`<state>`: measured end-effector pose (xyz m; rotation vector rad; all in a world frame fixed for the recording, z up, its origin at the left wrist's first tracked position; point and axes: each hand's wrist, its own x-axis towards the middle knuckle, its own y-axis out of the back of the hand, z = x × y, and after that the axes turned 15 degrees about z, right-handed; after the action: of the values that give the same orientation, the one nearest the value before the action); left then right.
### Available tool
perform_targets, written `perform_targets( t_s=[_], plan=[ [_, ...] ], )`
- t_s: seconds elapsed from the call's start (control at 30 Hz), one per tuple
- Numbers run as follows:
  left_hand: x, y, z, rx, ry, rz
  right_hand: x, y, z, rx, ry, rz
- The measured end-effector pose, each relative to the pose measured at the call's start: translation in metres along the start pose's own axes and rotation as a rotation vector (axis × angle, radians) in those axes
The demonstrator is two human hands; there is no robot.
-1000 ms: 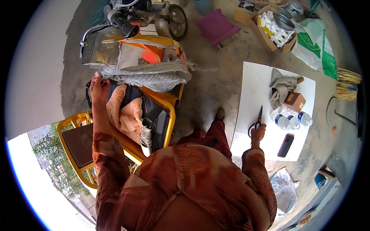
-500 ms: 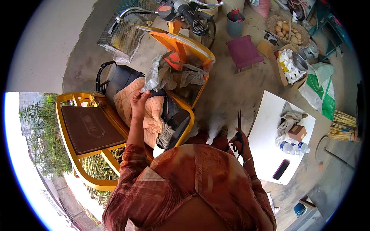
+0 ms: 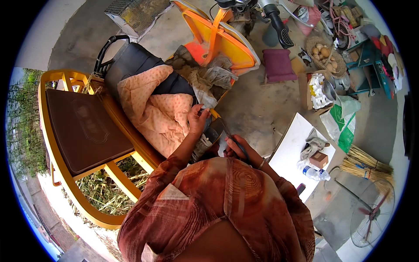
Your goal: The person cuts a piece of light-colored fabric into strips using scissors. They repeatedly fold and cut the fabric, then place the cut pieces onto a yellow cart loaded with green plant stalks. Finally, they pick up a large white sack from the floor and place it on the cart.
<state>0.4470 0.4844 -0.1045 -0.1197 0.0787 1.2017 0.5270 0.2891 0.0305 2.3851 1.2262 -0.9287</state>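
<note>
My left hand (image 3: 197,118) pinches the lower corner of a rumpled pale grey sheet (image 3: 204,92); whether it is cloth or thin plastic I cannot tell. The sheet hangs over the yellow-orange chair in front of me. Close beside it, my right hand (image 3: 238,149) is closed round the handles of dark scissors (image 3: 225,127), whose blades point up toward the left fingertips. Whether the blades touch the sheet cannot be made out. Left of my left hand lies a peach quilted cloth (image 3: 168,111), partly over a black padded piece (image 3: 137,65).
A yellow chair with a brown panel (image 3: 87,131) stands at the left. At the right, a white table (image 3: 283,157) bears bottles, a small brown box and a grey cloth. Farther off are a purple stool (image 3: 278,65), a basket of gourd-like produce (image 3: 310,46) and a standing fan (image 3: 371,214).
My right hand has brought the scissors up and left, close to my left hand. My left hand has moved right and down with the sheet's corner. The whole view has shifted.
</note>
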Motion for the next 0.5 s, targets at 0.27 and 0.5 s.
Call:
perform_targets(
  t_s=[0.27, 0.5],
  plan=[
    [0.020, -0.035, 0.027, -0.046, 0.096, -0.058, 0.017, -0.011, -0.022, -0.004, -0.107, 0.102],
    [0.073, -0.034, 0.035, -0.200, 0.126, -0.042, 0.043, -0.008, -0.032, 0.001, -0.103, 0.046]
  ],
)
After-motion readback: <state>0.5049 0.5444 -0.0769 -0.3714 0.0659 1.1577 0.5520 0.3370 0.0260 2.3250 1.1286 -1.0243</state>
